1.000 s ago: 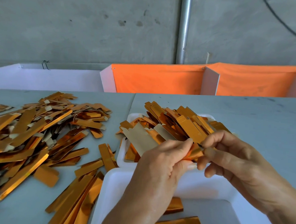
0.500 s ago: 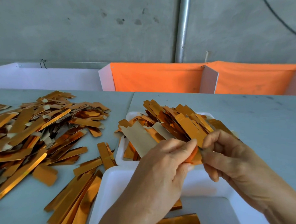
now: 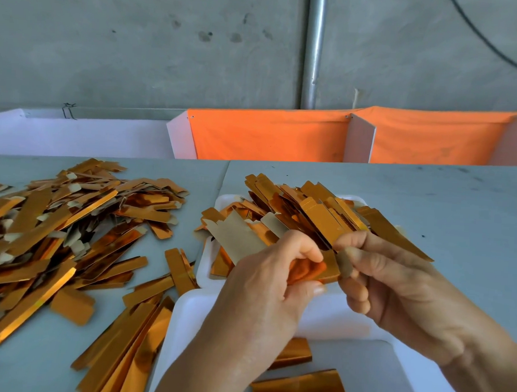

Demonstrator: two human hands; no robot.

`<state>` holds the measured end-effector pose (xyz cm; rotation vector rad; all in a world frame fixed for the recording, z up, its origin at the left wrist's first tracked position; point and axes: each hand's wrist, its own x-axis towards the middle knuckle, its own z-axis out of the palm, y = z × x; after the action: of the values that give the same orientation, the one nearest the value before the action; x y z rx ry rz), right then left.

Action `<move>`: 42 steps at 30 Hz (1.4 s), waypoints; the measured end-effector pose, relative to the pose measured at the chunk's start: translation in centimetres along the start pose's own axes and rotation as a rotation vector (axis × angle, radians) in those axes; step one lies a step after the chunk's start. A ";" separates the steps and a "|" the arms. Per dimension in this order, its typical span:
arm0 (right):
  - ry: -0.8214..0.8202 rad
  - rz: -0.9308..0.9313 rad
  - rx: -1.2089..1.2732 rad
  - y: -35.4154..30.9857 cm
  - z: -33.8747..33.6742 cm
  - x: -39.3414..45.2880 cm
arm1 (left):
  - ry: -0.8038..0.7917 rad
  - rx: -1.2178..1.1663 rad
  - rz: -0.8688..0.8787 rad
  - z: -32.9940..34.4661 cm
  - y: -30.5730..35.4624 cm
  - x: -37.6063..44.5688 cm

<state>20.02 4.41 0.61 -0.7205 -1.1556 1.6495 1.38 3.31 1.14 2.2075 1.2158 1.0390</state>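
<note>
My left hand [image 3: 264,286] and my right hand [image 3: 396,281] meet over the near white tray [image 3: 334,322]. Between them is one shiny orange-gold card strip [image 3: 322,269], partly folded. The left fingers curl round its left part and the right thumb and fingers pinch its grey end flap. Just behind the hands, a far white tray [image 3: 209,253] holds a heap of flat gold strips [image 3: 304,210]. Two folded gold pieces [image 3: 298,389] lie in the near tray.
A big loose pile of gold strips [image 3: 64,224] covers the grey table [image 3: 460,212] on the left, with more strips [image 3: 129,345] beside the near tray. White and orange partition boards [image 3: 269,136] stand along the far edge under a concrete wall with a metal pipe [image 3: 314,49].
The strip between my hands has been worked open a little: more of its orange face and the grey end flap now show. Both hands stay in about the same place.
</note>
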 end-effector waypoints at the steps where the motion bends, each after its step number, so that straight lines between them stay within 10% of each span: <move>1: 0.004 0.009 0.002 0.0 0.0 0.0 | -0.002 0.007 0.006 0.0 0.0 0.0; 42: 0.035 0.052 -0.119 -0.3 0.2 -0.2 | -0.104 -0.042 0.002 -0.8 0.2 0.0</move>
<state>20.03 4.24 0.90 -0.8579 -1.2276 1.6145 0.91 3.17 1.78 2.2017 1.1363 0.9295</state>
